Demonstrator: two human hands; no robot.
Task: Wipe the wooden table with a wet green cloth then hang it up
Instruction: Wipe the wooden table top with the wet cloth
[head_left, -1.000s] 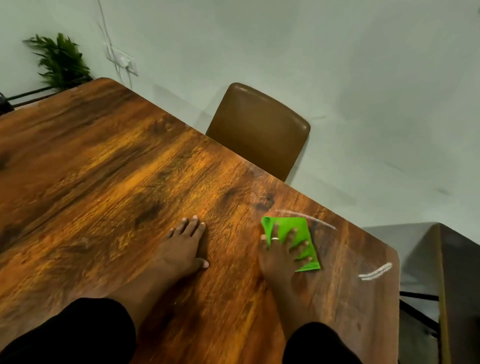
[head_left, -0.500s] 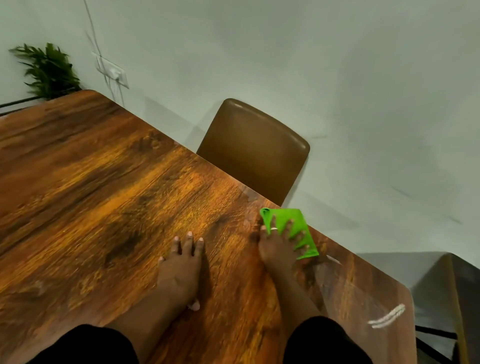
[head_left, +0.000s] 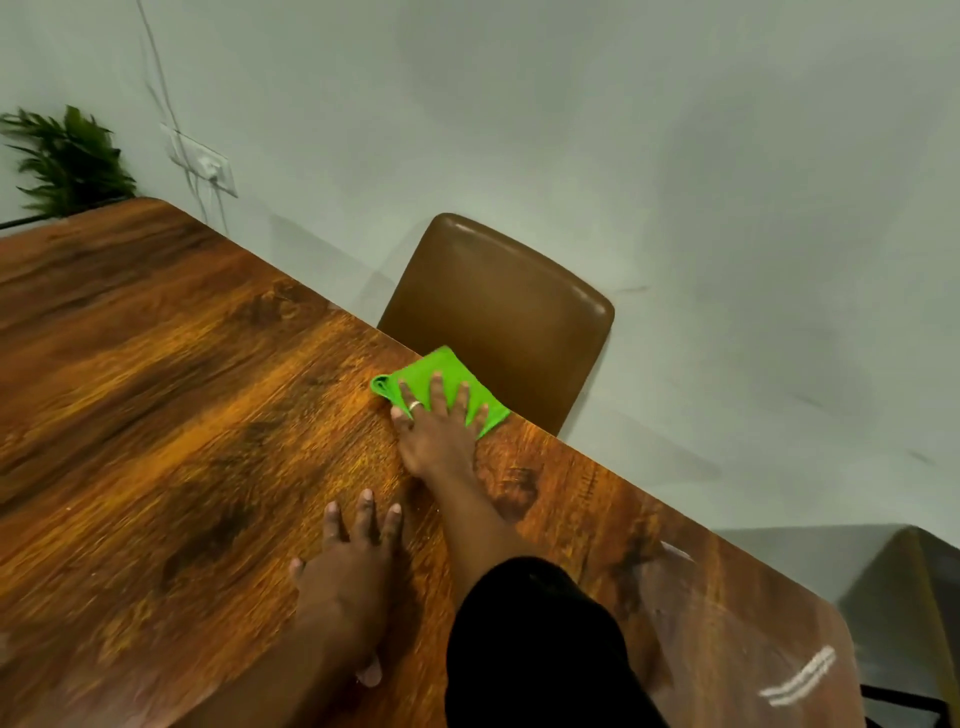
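Note:
A folded green cloth (head_left: 435, 370) lies flat at the far edge of the wooden table (head_left: 171, 415), just in front of the chair back. My right hand (head_left: 435, 435) presses down on it with fingers spread, a ring on one finger. My left hand (head_left: 349, 577) rests palm-down on the bare wood nearer to me, fingers apart, holding nothing. Both forearms reach out from black sleeves.
A brown padded chair (head_left: 501, 312) stands against the table's far edge. A potted plant (head_left: 67, 161) and a wall socket with cables (head_left: 205, 166) are at the back left. A second dark surface (head_left: 914, 597) shows at the right, beyond the table's rounded corner.
My right hand has slid the cloth away from me and leftward along the far edge, up to the chair. The left hand stayed flat on the wood.

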